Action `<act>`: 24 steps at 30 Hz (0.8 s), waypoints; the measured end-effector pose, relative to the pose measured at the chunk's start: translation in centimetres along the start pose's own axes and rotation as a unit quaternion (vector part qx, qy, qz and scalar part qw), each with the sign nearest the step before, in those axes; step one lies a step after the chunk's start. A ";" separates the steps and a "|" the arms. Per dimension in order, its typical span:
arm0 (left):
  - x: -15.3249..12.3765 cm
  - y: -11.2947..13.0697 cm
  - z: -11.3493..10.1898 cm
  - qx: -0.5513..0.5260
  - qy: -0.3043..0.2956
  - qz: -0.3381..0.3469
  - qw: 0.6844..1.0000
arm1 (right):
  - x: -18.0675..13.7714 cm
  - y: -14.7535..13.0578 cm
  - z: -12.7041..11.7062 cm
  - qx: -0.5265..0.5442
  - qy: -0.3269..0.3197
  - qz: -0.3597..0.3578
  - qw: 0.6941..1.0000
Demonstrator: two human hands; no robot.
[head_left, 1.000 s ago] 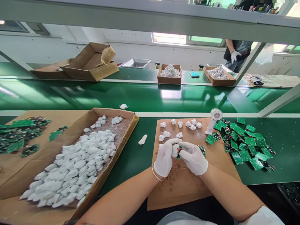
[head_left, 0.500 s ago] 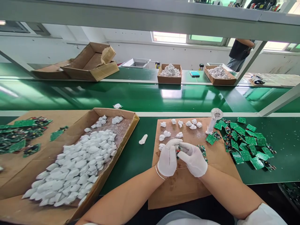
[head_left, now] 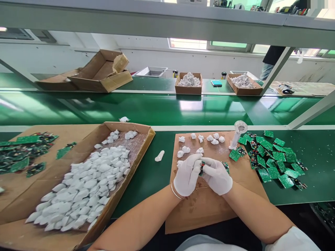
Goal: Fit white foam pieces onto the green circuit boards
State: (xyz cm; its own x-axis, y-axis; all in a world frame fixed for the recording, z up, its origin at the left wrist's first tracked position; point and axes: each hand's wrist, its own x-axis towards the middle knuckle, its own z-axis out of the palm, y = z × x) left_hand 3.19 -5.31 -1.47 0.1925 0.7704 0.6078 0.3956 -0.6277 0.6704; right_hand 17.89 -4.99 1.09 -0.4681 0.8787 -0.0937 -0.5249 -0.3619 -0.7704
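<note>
White gloves cover both hands, which meet above a brown cardboard sheet (head_left: 209,212). Between their fingertips is a small circuit board (head_left: 201,168), mostly hidden by the gloves. My left hand (head_left: 186,176) is closed on its left side; my right hand (head_left: 217,176) pinches it from the right. Another green board (head_left: 225,167) lies on the cardboard just behind my right hand. Several white putty-like lumps (head_left: 215,141) are spread over the sheet's far part. A clear plastic stand with a round top (head_left: 240,127) rises at the sheet's far right, with a board (head_left: 235,154) at its foot.
Left of me is a cardboard tray (head_left: 142,153) full of white lumps (head_left: 86,188), beside more boards (head_left: 28,150). A white finger-shaped piece (head_left: 159,156) lies between tray and sheet. Green boards (head_left: 277,157) heap at right. A metal beam (head_left: 157,24) crosses overhead; a person (head_left: 270,61) stands beyond.
My fingers have shifted around the circuit board, and more of it now shows between them. The person in the background has moved partly behind the slanted post.
</note>
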 end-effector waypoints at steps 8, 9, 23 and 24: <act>1.7 -0.5 -1.3 0.063 -0.011 0.119 0.991 | 0.0 -0.5 -0.4 0.019 -0.031 -0.004 0.999; 1.7 -0.6 -1.2 0.072 0.006 0.122 0.990 | -0.1 -0.3 -0.5 0.009 -0.014 -0.005 1.000; 0.5 -0.4 -0.3 0.120 0.056 0.038 0.990 | -0.4 0.6 -0.5 -0.437 0.109 -0.227 0.864; 0.7 -0.4 -0.3 0.129 0.048 0.040 0.990 | -0.4 0.7 -0.5 -0.441 0.106 -0.220 0.864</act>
State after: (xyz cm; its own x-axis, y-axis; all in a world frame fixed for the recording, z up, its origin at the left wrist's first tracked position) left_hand 2.89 -4.55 -1.20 0.1516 0.6973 0.7006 0.6012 -0.6276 0.4946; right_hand 18.10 -5.40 0.24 -0.1705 0.9420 0.2890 0.1699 0.3170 -0.9331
